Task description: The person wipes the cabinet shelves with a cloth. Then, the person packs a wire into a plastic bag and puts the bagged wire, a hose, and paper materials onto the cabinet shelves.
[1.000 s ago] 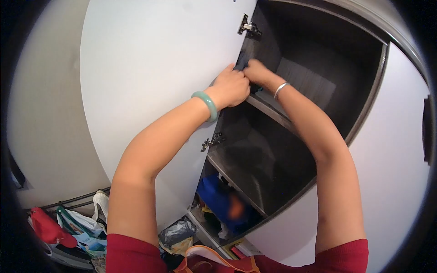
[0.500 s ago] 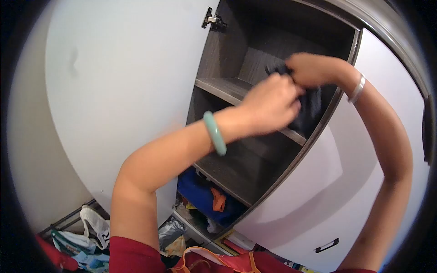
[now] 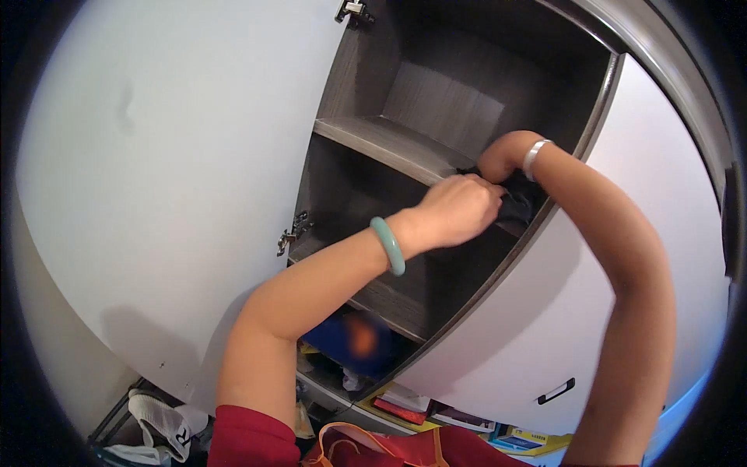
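Observation:
A crumpled black cloth item [image 3: 517, 207] is at the right front edge of the upper cabinet shelf [image 3: 389, 149], partly hanging over it. My left hand [image 3: 464, 208], below a green bangle, is closed on its near edge with curled fingers. Just above and to the right, my right hand [image 3: 506, 158] bends sharply down at the wrist into the same cloth. Its fingertips are hidden among the folds, and a silver bracelet circles that wrist. Both hands are close together. What kind of cloth item it is cannot be made out.
A white cabinet door [image 3: 156, 171] stands open at left, on metal hinges [image 3: 294, 233]. A closed white door [image 3: 537, 335] with a dark handle [image 3: 556, 391] is at right. Blue fabric [image 3: 334, 336] lies in a lower compartment; a white mesh item [image 3: 159, 420] is at lower left.
Both hands and the black cloth have come down from in front of the upper compartment to the shelf's front edge. My right wrist now bends more steeply downward. The view has shifted slightly.

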`<state>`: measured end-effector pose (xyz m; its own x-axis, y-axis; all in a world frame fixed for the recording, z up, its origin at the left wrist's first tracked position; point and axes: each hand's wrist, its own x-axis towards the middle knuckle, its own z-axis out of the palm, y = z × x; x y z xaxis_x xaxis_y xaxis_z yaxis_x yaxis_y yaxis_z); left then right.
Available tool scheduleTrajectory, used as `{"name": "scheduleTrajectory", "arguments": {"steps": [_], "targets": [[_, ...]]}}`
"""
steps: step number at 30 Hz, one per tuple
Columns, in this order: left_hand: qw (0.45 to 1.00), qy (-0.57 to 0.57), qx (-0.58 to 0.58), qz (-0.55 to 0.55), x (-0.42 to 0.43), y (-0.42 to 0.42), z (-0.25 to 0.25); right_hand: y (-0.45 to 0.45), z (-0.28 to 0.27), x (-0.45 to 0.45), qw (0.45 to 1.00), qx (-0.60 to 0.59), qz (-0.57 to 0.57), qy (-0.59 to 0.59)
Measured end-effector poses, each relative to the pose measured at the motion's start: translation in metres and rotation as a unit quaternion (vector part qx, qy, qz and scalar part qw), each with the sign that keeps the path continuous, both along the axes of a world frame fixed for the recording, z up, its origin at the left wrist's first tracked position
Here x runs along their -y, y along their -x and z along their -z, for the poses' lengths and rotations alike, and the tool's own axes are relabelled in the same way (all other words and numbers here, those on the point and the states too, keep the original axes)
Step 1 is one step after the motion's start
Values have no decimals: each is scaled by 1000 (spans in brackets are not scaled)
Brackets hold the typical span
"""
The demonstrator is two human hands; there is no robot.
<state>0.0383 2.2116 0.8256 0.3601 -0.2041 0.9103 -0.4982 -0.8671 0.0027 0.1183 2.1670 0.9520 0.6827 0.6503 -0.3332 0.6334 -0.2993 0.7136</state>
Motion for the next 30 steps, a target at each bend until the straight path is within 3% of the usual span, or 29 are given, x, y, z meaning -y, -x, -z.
{"name": "scheduleTrajectory", "arguments": {"steps": [1,4,6,8,10,12,13,15,16,18,20,23,25,28,30], "targets": [[994,-10,-94,-62,-3,7,-11,-11,4,-8,999,34,12,-28],[978,20,-177,-104,-12,-4,-26,-27,4,-23,992,73,42,-94],[977,13,-178,-115,-16,-8,-30,-30,0,-26,987,72,55,-129],[974,7,-188,-126,-18,-8,-27,-40,-1,-18,973,3,105,-204],[976,12,-189,-104,-21,-8,-28,-29,-14,-18,962,-72,175,-196],[975,12,-200,-93,-24,-6,-30,-12,-29,-16,926,-148,198,-286],[974,9,-210,-86,-24,-4,-30,-12,-25,-15,925,-150,207,-283],[975,5,-199,-102,-23,-7,-27,-16,-16,-15,920,-37,212,-328],[976,10,-190,-108,-22,-7,-24,-27,-9,-15,919,-42,219,-326],[974,-7,-184,-129,-21,-7,-22,-44,5,-21,936,58,171,-303],[973,-21,-173,-152,-22,-6,-18,-47,4,-27,936,56,182,-297],[975,-28,-135,-175,-21,-5,-15,-60,4,-36,927,-6,224,-299],[976,-22,-136,-169,-22,-4,-15,-118,8,-42,935,-32,219,-277],[976,-10,-139,-166,-20,-7,-14,-154,10,-50,974,41,130,-182],[979,-15,-125,-160,-20,-3,-15,-174,14,-53,957,-58,182,-217]]}}
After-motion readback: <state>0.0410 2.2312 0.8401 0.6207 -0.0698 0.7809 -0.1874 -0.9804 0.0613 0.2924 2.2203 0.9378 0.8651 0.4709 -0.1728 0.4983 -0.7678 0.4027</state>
